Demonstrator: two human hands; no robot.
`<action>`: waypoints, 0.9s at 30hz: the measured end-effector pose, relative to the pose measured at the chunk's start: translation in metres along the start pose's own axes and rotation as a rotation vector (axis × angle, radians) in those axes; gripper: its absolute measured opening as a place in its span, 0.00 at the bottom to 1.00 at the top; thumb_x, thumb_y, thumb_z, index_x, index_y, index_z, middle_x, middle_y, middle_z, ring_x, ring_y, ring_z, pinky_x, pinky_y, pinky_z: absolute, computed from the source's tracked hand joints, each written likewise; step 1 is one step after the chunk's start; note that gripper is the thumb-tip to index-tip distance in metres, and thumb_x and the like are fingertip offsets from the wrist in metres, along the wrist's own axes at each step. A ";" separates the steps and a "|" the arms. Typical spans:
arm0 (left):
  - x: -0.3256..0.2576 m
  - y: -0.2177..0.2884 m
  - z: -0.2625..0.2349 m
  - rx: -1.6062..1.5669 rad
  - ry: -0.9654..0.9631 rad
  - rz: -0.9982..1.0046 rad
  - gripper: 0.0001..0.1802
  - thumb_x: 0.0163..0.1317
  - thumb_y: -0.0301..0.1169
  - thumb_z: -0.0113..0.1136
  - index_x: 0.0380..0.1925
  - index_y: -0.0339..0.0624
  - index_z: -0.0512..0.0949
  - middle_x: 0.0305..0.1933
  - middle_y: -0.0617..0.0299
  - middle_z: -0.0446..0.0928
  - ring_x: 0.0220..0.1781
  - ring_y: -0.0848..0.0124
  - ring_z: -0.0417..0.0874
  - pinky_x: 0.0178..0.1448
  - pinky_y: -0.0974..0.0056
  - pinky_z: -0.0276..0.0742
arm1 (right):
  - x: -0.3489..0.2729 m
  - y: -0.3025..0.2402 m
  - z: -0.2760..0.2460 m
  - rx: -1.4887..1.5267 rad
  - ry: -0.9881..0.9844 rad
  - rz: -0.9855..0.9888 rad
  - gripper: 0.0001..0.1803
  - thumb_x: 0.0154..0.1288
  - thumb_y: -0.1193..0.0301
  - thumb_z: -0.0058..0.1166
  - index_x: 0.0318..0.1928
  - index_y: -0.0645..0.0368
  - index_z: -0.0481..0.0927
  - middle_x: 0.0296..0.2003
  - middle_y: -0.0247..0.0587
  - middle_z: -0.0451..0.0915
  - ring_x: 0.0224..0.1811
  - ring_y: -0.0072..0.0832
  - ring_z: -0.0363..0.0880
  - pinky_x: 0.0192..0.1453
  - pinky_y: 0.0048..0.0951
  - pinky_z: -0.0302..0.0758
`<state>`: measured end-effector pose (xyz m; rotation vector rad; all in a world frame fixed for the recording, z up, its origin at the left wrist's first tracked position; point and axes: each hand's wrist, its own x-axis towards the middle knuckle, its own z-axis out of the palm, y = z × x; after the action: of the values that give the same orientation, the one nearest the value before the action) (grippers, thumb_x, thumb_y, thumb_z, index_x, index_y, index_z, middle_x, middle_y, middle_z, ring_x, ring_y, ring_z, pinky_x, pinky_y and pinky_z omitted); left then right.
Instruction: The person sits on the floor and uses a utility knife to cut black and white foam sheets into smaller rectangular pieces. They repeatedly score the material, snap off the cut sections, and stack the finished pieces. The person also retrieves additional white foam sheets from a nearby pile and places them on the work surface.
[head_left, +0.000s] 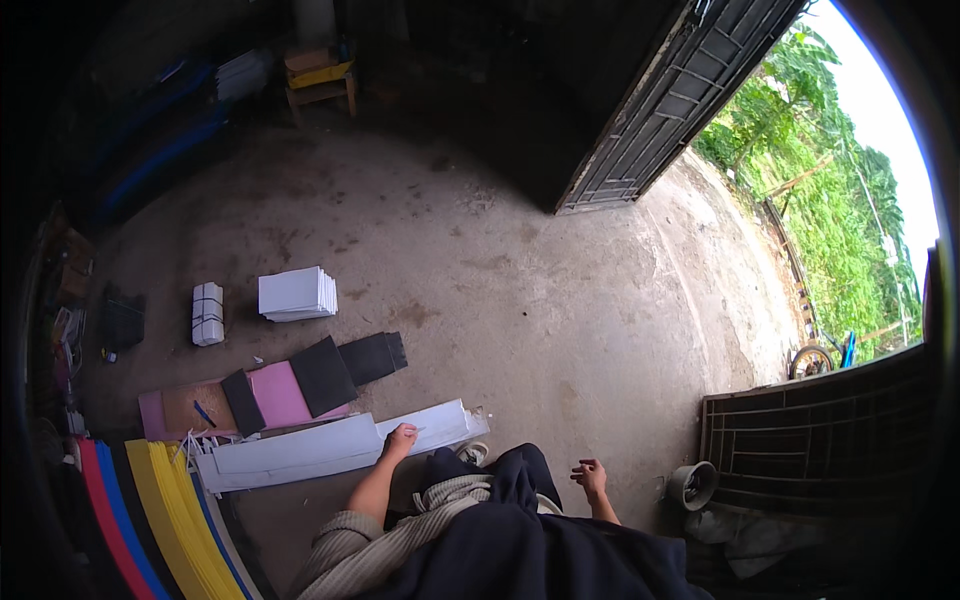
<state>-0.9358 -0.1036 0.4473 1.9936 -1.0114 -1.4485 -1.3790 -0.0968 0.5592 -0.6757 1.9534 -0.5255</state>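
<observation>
My left hand [400, 440] is held over the long white sheets [310, 452] on the floor, its fingers drawn together. Whether something thin is pinched in them is too small to make out. Out to the right of my knees, my right hand [591, 476] hangs in the air with its fingers loosely apart and nothing in it. Just beyond the white sheets lie a pink sheet [277, 392], a black sheet [323, 376] and a brown board [196, 408]. A dark blue slim tool [205, 414] rests on the brown board.
A white stack [291, 294] and a tied white bundle [208, 314] sit farther off on the concrete floor [520, 330]. Yellow sheets [178, 510] and other coloured ones lie at lower left. A grey round pot [692, 485] stands by the right gate panel [800, 440]; another metal door [660, 110] stands beyond.
</observation>
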 end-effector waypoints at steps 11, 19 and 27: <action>0.148 0.108 0.038 0.027 0.271 -0.189 0.14 0.47 0.38 0.56 0.34 0.45 0.74 0.35 0.58 0.77 0.41 0.62 0.77 0.46 0.61 0.70 | 0.279 -0.210 0.043 -0.253 -0.321 -0.126 0.11 0.56 0.76 0.43 0.40 0.67 0.69 0.26 0.48 0.79 0.24 0.32 0.80 0.22 0.26 0.75; 0.240 0.262 -0.047 -0.563 0.737 0.289 0.10 0.56 0.28 0.52 0.38 0.38 0.70 0.31 0.58 0.76 0.34 0.74 0.77 0.39 0.71 0.71 | 0.447 -0.491 0.171 -0.325 -0.602 -0.380 0.08 0.54 0.79 0.40 0.36 0.63 0.69 0.21 0.49 0.77 0.16 0.31 0.76 0.13 0.24 0.68; 0.321 0.243 -0.089 -0.335 1.020 -0.090 0.11 0.54 0.37 0.54 0.34 0.44 0.76 0.27 0.61 0.77 0.31 0.72 0.79 0.35 0.68 0.73 | 0.424 -0.692 0.447 -0.332 -0.914 -0.632 0.10 0.60 0.73 0.38 0.41 0.59 0.68 0.27 0.44 0.78 0.21 0.27 0.77 0.23 0.22 0.71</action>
<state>-0.8670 -0.5092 0.4644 2.0992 -0.2109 -0.4140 -0.9766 -0.9293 0.5096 -1.4590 0.9407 -0.1804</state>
